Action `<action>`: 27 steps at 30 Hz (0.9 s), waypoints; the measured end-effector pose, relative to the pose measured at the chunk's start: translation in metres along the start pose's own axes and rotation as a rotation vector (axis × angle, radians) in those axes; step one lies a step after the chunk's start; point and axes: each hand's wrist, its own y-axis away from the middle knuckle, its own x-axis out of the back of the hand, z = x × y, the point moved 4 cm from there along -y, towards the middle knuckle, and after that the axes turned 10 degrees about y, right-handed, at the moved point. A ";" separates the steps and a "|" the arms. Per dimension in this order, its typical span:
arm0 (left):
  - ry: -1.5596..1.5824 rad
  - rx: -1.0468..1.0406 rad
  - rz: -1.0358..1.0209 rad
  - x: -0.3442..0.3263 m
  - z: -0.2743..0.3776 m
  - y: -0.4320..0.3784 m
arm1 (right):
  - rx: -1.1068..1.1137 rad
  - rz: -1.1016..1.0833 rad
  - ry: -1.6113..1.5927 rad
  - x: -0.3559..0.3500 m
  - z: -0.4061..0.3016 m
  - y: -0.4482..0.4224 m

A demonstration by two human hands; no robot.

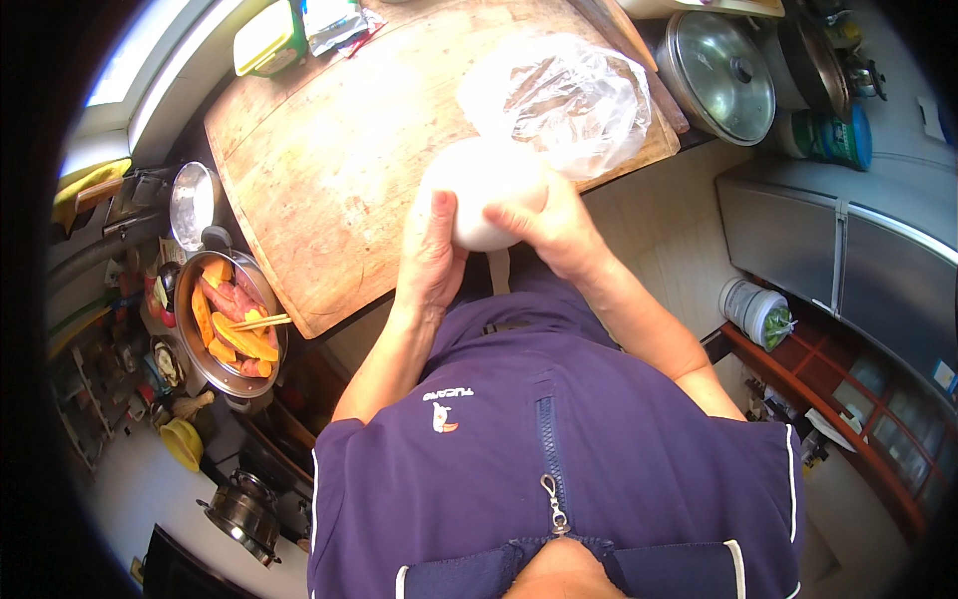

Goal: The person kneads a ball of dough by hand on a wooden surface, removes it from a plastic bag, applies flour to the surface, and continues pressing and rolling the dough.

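Observation:
A smooth, round white object [485, 183], overexposed so that its material cannot be told, is held between both hands near the front edge of the wooden board [322, 172]. My left hand [438, 232] grips its left side, thumb pointing up along it. On the right side lies my right hand [550, 224], its thumb across the front of the object. The fingers behind it are hidden or washed out by glare. Just beyond, a crumpled clear plastic bag [580, 105] rests on the board.
Left of the board stands a steel pot [258, 374] with orange-fleshed sweet potato pieces [243, 337] and chopsticks [262, 322]. A metal bowl [193, 206] is behind it. A lidded tub [266, 41] and packets [333, 26] lie at the back; a glass-lidded pan [722, 75] sits right.

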 end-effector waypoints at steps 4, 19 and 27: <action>-0.070 0.154 -0.218 -0.013 -0.008 -0.006 | -0.085 0.141 -0.456 0.026 0.002 -0.002; 0.402 -0.067 -0.263 -0.073 0.011 -0.048 | 0.079 0.141 -0.276 0.028 -0.025 -0.036; -0.101 -0.101 -0.397 -0.104 0.005 -0.068 | -0.135 0.052 -1.224 0.097 0.018 -0.044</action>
